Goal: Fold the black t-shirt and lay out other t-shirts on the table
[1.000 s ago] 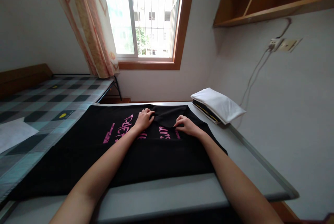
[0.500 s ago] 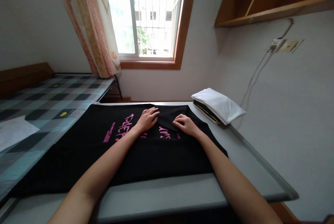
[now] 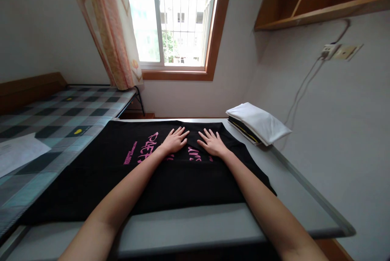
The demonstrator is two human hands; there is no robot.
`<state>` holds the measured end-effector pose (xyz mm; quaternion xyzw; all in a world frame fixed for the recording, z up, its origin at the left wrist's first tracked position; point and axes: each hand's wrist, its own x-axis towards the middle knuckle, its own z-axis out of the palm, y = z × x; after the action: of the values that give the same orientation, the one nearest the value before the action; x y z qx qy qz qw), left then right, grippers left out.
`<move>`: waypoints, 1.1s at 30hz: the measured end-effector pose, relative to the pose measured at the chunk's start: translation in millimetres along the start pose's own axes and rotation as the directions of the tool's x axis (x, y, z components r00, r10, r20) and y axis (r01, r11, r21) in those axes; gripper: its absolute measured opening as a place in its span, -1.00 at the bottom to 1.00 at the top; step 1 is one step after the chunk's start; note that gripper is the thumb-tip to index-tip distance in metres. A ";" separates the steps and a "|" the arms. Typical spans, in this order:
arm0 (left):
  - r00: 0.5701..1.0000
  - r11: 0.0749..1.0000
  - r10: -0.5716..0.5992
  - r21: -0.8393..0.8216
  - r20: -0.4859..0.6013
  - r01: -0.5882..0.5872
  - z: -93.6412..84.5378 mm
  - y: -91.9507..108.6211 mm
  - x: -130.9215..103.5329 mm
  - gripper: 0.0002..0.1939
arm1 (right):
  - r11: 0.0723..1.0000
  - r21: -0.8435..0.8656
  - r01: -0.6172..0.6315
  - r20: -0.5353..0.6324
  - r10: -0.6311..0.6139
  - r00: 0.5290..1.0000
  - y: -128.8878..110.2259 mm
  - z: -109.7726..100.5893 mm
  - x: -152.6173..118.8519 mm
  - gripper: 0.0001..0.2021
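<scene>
A black T-shirt with pink lettering lies spread over the table, its left part reaching toward the bed. Flat on the cloth, near its far middle, rests my left hand with the fingers spread. My right hand lies a little to the right of it, palm down, fingers apart, also on the shirt. Neither hand grips the fabric. Part of the lettering is hidden under my left hand and forearm, and a fold in the cloth runs between the hands.
Folded clothes, white on top with black below, sit at the table's far right. The pale table meets the wall on the right. A checked bed with a paper sheet stands left. A wooden shelf hangs above.
My right hand has gone from a pinch on the shirt to lying flat with fingers spread. My left fingers have spread wider. The fold between the hands looks flatter.
</scene>
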<state>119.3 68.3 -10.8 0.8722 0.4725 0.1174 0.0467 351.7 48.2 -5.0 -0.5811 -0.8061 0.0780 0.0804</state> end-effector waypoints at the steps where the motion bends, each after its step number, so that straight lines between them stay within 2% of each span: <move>1: 1.000 1.000 -0.025 -0.012 -0.013 0.025 0.4 0.0 -0.3 -0.45 | 1.000 -0.005 -0.018 0.024 0.019 1.000 1.3 0.2 0.0 -0.27; 5: 0.984 0.986 -0.166 -0.038 -0.060 0.164 2.5 -6.7 1.9 -0.37 | 0.999 -0.018 -0.028 0.039 0.028 0.999 3.2 0.2 -2.6 -0.27; 8: 0.965 0.967 -0.256 -0.019 -0.066 0.255 -1.2 -24.6 3.7 -0.36 | 0.999 -0.023 -0.031 0.033 0.032 0.999 2.3 -0.3 -4.0 -0.28; 11: 0.942 0.942 -0.335 0.024 -0.029 0.336 -12.3 -54.7 0.1 -0.38 | 0.999 -0.023 -0.026 0.028 0.026 0.999 1.2 -1.4 -4.9 -0.29; 14: 0.936 0.935 -0.351 0.069 0.030 0.348 -25.9 -91.4 -10.0 -0.40 | 1.000 -0.020 -0.024 0.021 0.024 0.999 0.3 -2.7 -6.2 -0.31; 16: 0.921 0.917 -0.389 0.109 0.020 0.385 -34.0 -115.8 -18.6 -0.41 | 1.000 -0.018 -0.024 0.009 0.024 1.000 0.0 -2.8 -6.9 -0.32; 18: 0.889 0.876 -0.458 0.170 -0.004 0.452 -41.6 -138.1 -27.1 -0.44 | 1.000 -0.017 -0.026 -0.003 0.025 1.000 0.0 -2.4 -7.1 -0.33; 22: 0.840 0.806 -0.542 0.269 -0.025 0.528 -58.2 -170.7 -40.0 -0.44 | 1.000 -0.011 -0.019 -0.017 0.018 1.000 1.4 -0.8 -6.5 -0.35; 27: 0.827 0.768 -0.556 0.330 -0.082 0.549 -74.5 -183.7 -46.6 -0.41 | 1.000 0.009 -0.012 -0.057 0.012 0.998 3.1 0.7 -6.7 -0.39; 33: 0.836 0.715 -0.536 0.462 -0.118 0.524 -88.1 -184.1 -52.7 -0.67 | 0.999 0.030 -0.019 -0.178 0.024 0.984 5.7 1.7 -7.5 -0.52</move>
<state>-80.1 122.8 30.6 0.6854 0.7155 -0.0316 -0.1318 359.0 42.7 -8.3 -0.5931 -0.7882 0.0380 0.1596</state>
